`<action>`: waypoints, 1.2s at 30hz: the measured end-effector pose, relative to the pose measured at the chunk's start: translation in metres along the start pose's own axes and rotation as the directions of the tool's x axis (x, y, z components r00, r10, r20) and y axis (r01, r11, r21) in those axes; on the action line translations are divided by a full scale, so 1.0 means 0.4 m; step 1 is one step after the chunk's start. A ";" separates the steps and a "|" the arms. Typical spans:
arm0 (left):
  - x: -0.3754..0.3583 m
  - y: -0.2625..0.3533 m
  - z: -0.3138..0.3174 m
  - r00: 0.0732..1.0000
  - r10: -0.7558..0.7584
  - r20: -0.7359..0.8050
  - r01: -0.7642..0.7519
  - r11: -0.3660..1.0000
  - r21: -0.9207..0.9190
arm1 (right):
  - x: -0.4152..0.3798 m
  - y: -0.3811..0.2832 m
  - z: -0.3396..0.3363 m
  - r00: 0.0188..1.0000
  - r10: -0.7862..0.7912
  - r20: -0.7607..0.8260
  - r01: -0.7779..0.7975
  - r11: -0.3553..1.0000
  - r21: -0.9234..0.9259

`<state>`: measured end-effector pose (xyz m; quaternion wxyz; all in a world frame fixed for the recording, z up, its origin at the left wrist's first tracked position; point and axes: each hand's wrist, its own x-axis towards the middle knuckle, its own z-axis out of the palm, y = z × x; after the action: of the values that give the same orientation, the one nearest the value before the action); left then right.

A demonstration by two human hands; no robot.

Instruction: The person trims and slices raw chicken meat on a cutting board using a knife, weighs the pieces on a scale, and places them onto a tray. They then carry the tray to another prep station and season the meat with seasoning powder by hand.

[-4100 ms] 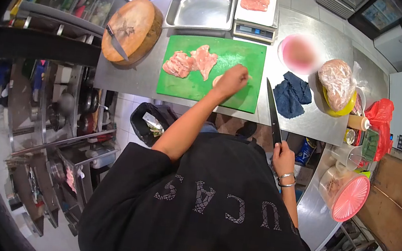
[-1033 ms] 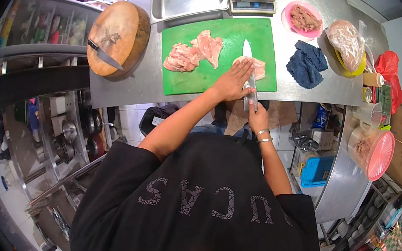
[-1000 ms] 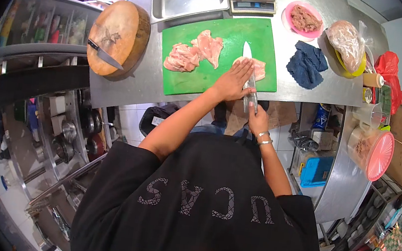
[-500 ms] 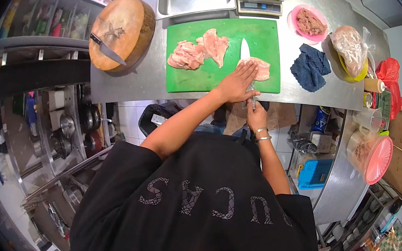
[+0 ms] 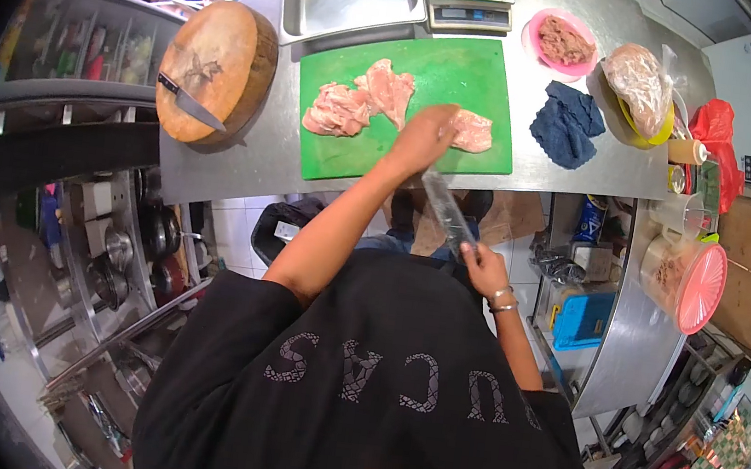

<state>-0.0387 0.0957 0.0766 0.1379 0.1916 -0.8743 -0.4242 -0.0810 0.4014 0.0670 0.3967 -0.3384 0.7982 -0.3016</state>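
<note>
My right hand (image 5: 483, 267) is closed around the handle of a knife (image 5: 445, 207). Its wide blade points up and left, off the front edge of the green cutting board (image 5: 333, 157). My left hand (image 5: 425, 136) is at the left edge of a flat piece of raw chicken (image 5: 473, 133), fingers curled and closed on that edge; the fingertips are partly blurred. To the left on the same board lie more pieces of raw chicken (image 5: 339, 110), in a pile with one flatter piece beside it.
Left of the board stands a round wooden chopping block (image 5: 215, 54) with another knife (image 5: 191, 102) on it. Behind are a steel tray (image 5: 354, 0) and a scale (image 5: 471, 16). To the right lie a blue cloth (image 5: 569, 125), a pink plate (image 5: 534, 38) of minced meat and a bagged lump (image 5: 638, 84).
My right hand has drawn the knife out from the chicken, down toward my body. My left hand has shifted from lying flat on the chicken to its left edge, with fingers curled.
</note>
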 end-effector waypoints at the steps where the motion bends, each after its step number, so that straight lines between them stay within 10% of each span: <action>1: 0.010 0.000 -0.016 0.988 -0.102 -0.112 0.111 0.991 0.077 | -0.021 0.021 -0.015 0.999 0.013 -0.050 -0.014 1.000 -0.025; 10: 0.047 -0.067 0.024 0.954 -0.253 -0.160 0.280 0.945 0.172 | -0.114 0.133 -0.120 0.921 -0.006 -0.388 -0.023 0.997 -0.069; 23: -0.162 -0.068 -0.303 0.756 -0.551 -0.354 0.581 0.814 -0.027 | 0.082 0.026 -0.184 0.938 -0.131 -0.320 0.100 0.989 -0.110; 25: -0.190 -0.130 -0.300 0.772 -0.098 -0.628 0.477 0.742 0.471 | 0.113 0.024 -0.196 0.964 -0.135 -0.229 0.115 0.989 -0.097; 26: -0.193 -0.147 -0.280 0.765 -0.101 -0.636 0.486 0.739 0.468 | 0.126 0.021 -0.201 0.965 -0.143 -0.221 0.123 0.987 -0.101; 31: -0.119 -0.085 -0.092 0.866 -0.329 -0.376 0.364 0.931 0.022 | 0.166 0.024 -0.222 0.921 -0.211 -0.326 0.169 0.974 -0.152; 36: -0.022 -0.050 0.052 0.859 -0.431 -0.276 0.491 0.846 0.207 | 0.149 0.022 -0.254 0.939 -0.062 -0.337 0.055 0.998 -0.030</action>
<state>-0.0349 0.1028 0.0475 0.0993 0.4596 -0.8307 -0.2981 -0.1961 0.3818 0.0861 0.2413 -0.3093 0.8471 -0.3585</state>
